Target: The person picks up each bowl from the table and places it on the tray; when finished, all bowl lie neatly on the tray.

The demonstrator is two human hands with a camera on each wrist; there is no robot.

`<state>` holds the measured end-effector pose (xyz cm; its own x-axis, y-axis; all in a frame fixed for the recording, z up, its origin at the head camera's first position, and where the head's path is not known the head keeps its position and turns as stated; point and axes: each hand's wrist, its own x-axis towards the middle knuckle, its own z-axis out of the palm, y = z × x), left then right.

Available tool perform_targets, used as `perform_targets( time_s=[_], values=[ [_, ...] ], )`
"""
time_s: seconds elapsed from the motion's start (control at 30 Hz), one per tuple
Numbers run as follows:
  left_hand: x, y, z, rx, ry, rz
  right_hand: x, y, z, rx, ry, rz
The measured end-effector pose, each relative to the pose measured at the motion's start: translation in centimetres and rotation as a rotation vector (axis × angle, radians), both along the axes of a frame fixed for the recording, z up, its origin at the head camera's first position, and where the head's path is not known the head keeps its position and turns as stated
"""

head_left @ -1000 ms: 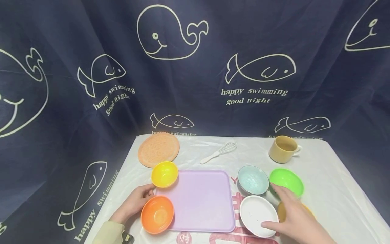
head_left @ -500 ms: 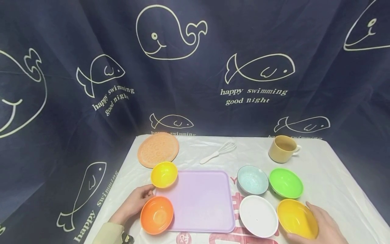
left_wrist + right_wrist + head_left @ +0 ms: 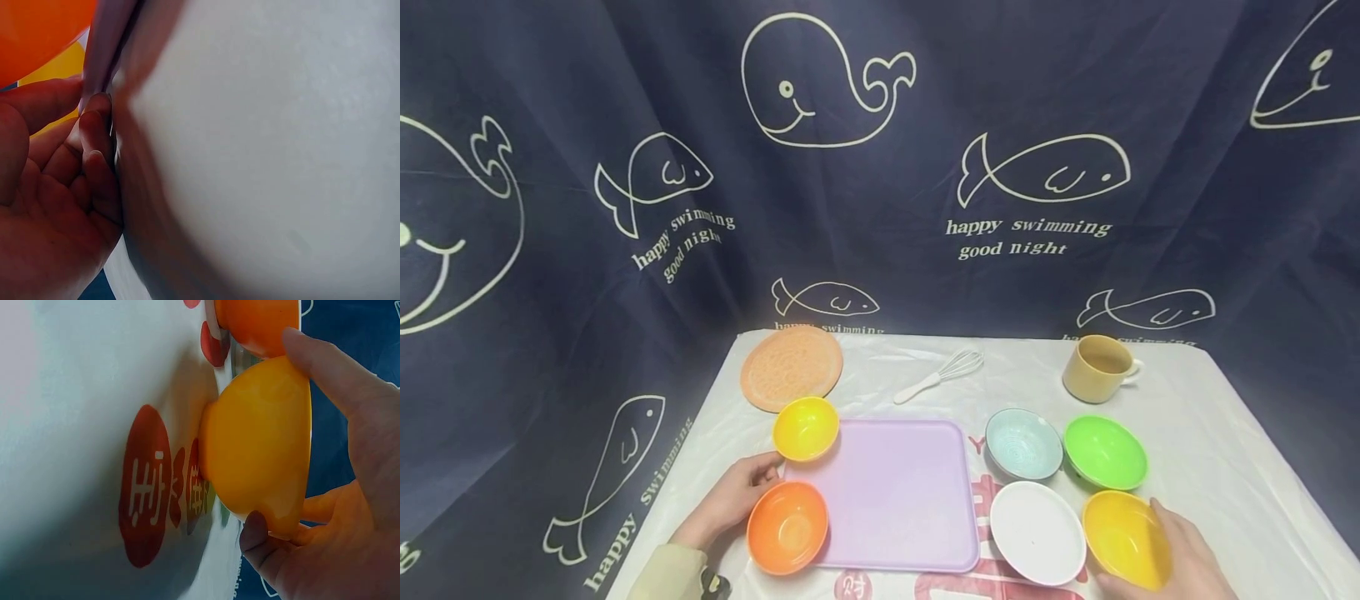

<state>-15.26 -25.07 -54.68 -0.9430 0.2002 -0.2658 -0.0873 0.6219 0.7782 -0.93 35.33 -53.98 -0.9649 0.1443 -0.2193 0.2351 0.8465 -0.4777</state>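
Notably, at three o'clock from the lilac tray (image 3: 902,500), we saw the right hand (image 3: 1191,560) grip the deep-yellow bowl (image 3: 1122,535) by opposite sides, presumably for balance; the left hand (image 3: 735,493) pinched the tray's nine-o'clock edge, seemingly steadying it.

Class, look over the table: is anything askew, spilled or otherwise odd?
Slightly odd: in the head view, the orange bowl and small yellow bowl overlap the left edge of the tray, not fully within it. No spill or damage shows.
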Motion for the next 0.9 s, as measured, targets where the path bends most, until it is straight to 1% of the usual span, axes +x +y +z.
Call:
perform_targets(
  time_s=[0.1,0.27,0.33,0.43,0.5,0.53,0.67,0.73,0.9],
  values=[
    [0.0,0.0,0.1,0.010,0.010,-0.008,0.0,0.0,0.0,0.007,-0.022,-0.017],
    [0.0,0.1,0.1,0.016,0.017,-0.017,0.2,0.1,0.1,0.003,-0.020,-0.037],
    [0.0,0.1,0.1,0.014,0.023,-0.020,0.2,0.1,0.6,-0.011,-0.046,-0.046],
    [0.1,0.1,0.3,0.012,0.032,-0.026,0.0,0.1,1.6,-0.038,-0.111,-0.066],
    [0.2,0.0,0.4,0.007,0.035,-0.028,-0.1,0.2,2.2,-0.035,-0.109,-0.057],
    [0.2,0.0,0.4,0.006,0.037,-0.028,-0.1,0.2,2.5,-0.032,-0.074,-0.040],
    [0.1,0.0,0.6,0.007,0.050,-0.032,-0.3,-0.2,3.7,-0.010,0.158,0.035],
    [0.1,0.0,0.6,0.005,0.054,-0.035,-0.6,-0.8,4.6,-0.019,0.248,0.061],
    [0.0,0.1,0.6,-0.006,0.041,-0.029,-2.3,-3.1,7.2,-0.037,0.327,0.108]
  ],
)
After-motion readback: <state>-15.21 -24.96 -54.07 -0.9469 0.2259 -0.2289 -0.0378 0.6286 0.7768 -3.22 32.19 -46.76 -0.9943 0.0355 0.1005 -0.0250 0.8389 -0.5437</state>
